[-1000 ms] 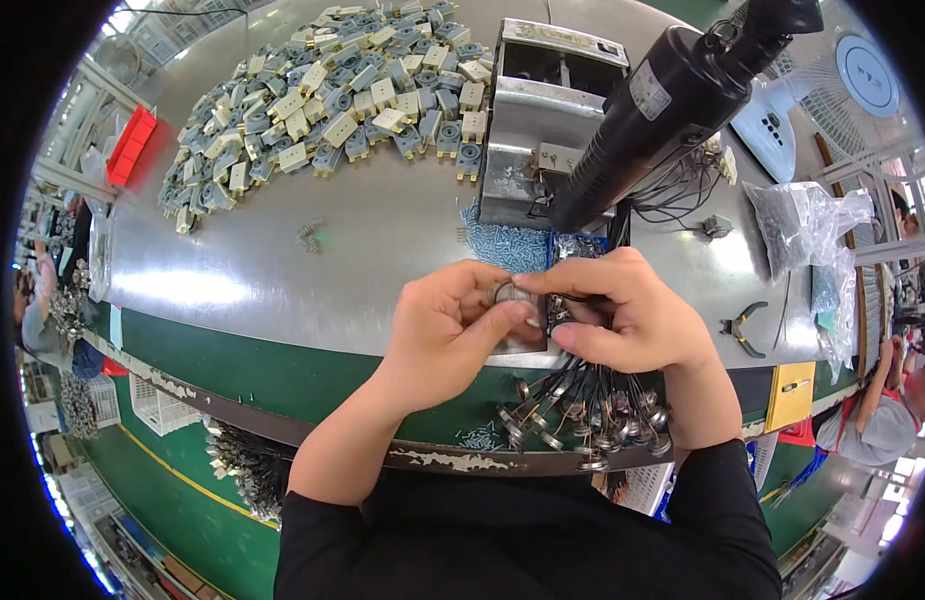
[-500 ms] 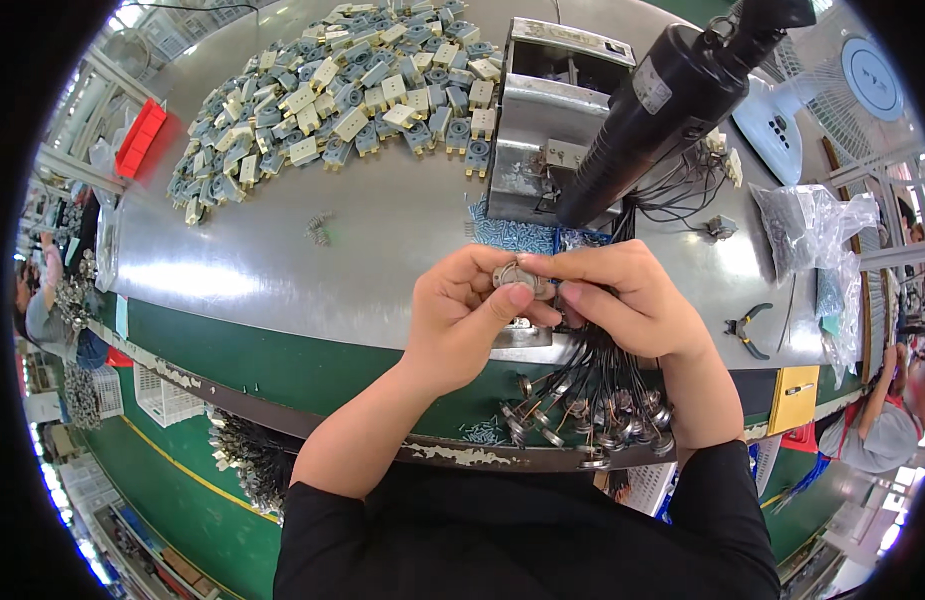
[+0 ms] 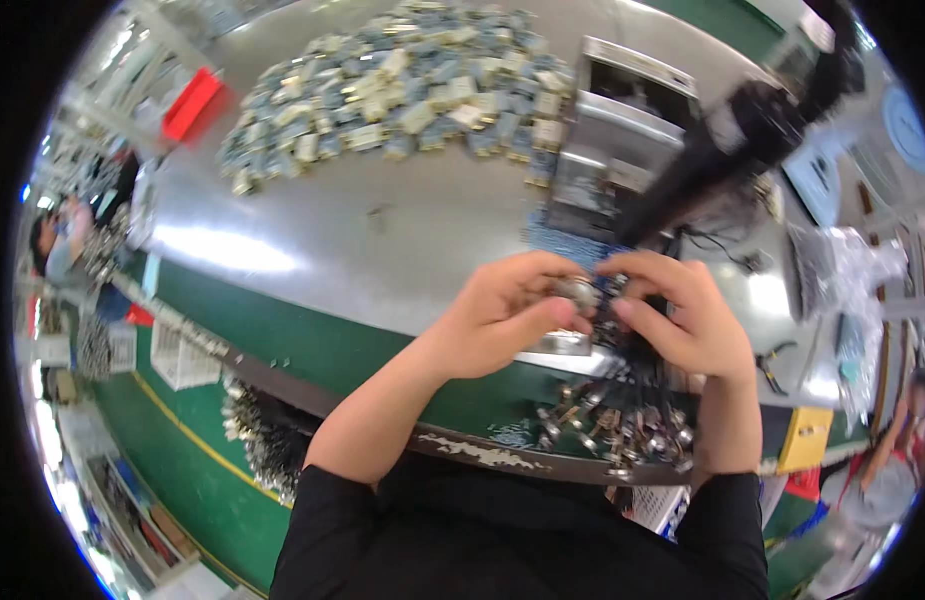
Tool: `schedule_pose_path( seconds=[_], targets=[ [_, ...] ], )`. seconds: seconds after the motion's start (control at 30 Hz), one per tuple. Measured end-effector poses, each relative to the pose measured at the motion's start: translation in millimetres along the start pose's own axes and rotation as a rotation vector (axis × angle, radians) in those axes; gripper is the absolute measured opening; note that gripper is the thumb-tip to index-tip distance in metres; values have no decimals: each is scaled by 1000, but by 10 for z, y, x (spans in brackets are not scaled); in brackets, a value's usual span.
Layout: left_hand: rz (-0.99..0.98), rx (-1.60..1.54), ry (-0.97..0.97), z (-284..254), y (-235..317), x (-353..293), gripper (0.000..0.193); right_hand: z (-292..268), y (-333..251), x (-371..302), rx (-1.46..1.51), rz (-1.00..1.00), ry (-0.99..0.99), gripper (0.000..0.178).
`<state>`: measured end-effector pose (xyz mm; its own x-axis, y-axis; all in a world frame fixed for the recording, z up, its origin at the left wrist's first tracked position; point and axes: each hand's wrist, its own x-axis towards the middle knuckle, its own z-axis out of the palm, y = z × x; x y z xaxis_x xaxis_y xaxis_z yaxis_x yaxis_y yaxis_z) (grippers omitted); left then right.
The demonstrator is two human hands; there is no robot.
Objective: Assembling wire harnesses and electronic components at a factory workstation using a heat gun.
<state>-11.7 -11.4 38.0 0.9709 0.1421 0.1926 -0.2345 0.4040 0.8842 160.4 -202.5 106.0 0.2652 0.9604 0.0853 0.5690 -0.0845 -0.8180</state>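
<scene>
My left hand (image 3: pixel 512 312) pinches a small round metal part (image 3: pixel 579 292) between thumb and fingers, above the front of the bench. My right hand (image 3: pixel 682 312) is just to its right, thumb and forefinger curled around something small and dark that motion blur hides. A narrow gap separates the two hands. Below them, a bundle of black cables ending in round metal pieces (image 3: pixel 622 430) lies along the green front edge. Behind the hands is a patch of small bluish screws (image 3: pixel 562 238).
A large heap of grey and cream blocks (image 3: pixel 402 90) covers the back of the metal bench (image 3: pixel 312 225). A metal fixture (image 3: pixel 607 150) and a black cylindrical tool (image 3: pixel 702 165) stand behind my hands. Pliers (image 3: pixel 774 366), a plastic bag (image 3: pixel 842 270) and a yellow pad (image 3: pixel 804 438) lie rightward.
The view has shifted, so the bench things appear further right. My hands have come apart; the round metal part stays in my left hand, and my right hand's fingers have left it.
</scene>
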Motion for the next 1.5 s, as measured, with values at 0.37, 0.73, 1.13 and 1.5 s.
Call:
schedule_pose_path(
  seconds=[0.37,0.73,1.13,1.5],
  targets=[
    [156,1322,263,-244,628,-26,41,27,10,-75,-320,83,3,27],
    [-462,2127,805,-2126,1052,-277,57,53,231,-124,-601,25,-69,11],
    [-162,1133,890,-2334,919,-851,35,80,419,-86,-605,-27,3,12],
    [18,-186,562,-930,566,-865,44,3,447,-128,-499,-7,-38,10]
  ],
)
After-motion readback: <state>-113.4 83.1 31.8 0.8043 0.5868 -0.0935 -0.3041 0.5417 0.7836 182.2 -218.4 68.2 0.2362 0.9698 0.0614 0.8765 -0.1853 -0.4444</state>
